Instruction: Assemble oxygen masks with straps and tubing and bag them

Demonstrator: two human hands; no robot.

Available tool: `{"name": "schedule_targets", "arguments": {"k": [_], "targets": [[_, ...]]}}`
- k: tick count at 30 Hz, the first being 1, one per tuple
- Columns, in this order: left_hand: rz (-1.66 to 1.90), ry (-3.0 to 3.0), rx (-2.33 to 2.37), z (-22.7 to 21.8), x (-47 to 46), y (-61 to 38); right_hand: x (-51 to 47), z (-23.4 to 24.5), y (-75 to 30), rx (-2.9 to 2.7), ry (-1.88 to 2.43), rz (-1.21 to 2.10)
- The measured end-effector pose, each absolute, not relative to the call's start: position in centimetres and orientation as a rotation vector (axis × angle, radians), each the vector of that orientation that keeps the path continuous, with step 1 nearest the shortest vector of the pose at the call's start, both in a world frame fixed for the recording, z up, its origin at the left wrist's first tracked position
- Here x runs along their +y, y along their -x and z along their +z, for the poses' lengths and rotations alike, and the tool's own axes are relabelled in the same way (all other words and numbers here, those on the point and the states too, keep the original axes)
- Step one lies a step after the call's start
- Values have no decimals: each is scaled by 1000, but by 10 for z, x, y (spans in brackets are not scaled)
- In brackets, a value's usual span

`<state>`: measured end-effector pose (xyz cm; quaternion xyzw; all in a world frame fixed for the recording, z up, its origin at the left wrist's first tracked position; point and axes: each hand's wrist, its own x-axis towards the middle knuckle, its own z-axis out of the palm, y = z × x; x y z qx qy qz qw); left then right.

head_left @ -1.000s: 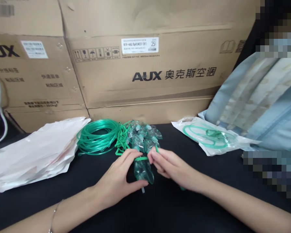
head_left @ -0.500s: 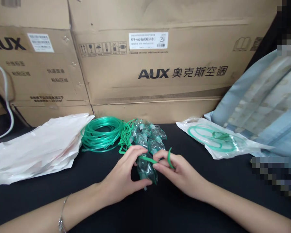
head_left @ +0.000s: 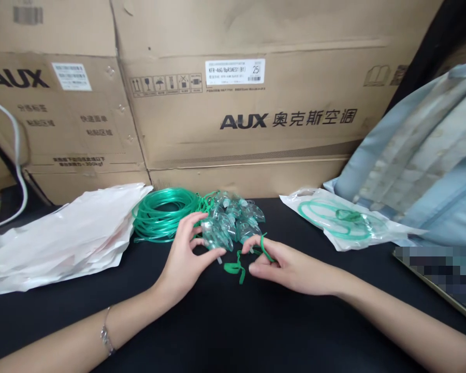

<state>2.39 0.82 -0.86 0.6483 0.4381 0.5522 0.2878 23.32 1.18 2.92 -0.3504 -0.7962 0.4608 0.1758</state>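
My left hand (head_left: 184, 254) is closed around a clear green oxygen mask (head_left: 217, 235), thumb at its near end and fingers on its far side. This mask is at the front left of a pile of similar masks (head_left: 250, 211). To the right, my right hand (head_left: 289, 264) has its fingers curled on a thin green elastic strap (head_left: 235, 268). Part of the strap loops over a finger, and its other end hangs free to the left, off the mask. Green straps (head_left: 206, 199) lie behind my left fingertips, partly hidden.
A coil of green tubing (head_left: 165, 228) lies left of the masks. Farther left is a stack of white pouches (head_left: 58, 233). At right are a bagged mask set (head_left: 334, 223), a light blue bag (head_left: 373, 160) and a blurred-out flat device (head_left: 442, 274). Cardboard boxes (head_left: 287, 150) stand behind.
My left hand has carried the mask back and left to the pile. The strap, earlier stretched between my hands by the mask, now dangles from my right hand.
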Motion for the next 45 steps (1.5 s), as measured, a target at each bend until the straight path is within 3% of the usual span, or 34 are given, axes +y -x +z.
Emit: {"name": "schedule_targets", "arguments": {"k": [3, 13, 19, 32, 39, 45], "targets": [[1548, -1558, 1069, -4, 11, -26, 12, 26, -232, -2156, 1005, 1263], [1202, -1363, 722, -5, 8, -34, 5, 29, -229, -2214, 1130, 981], [1150, -1408, 725, -9, 9, -32, 8, 29, -228, -2303, 1035, 730], [1131, -1438, 822, -13, 9, -31, 14, 18, -225, -2162, 1042, 812], [1089, -1539, 876, -11, 8, -33, 14, 17, -227, -2273, 1136, 518], [1110, -1698, 953, -11, 6, -33, 13, 12, -226, -2312, 1111, 468]]}}
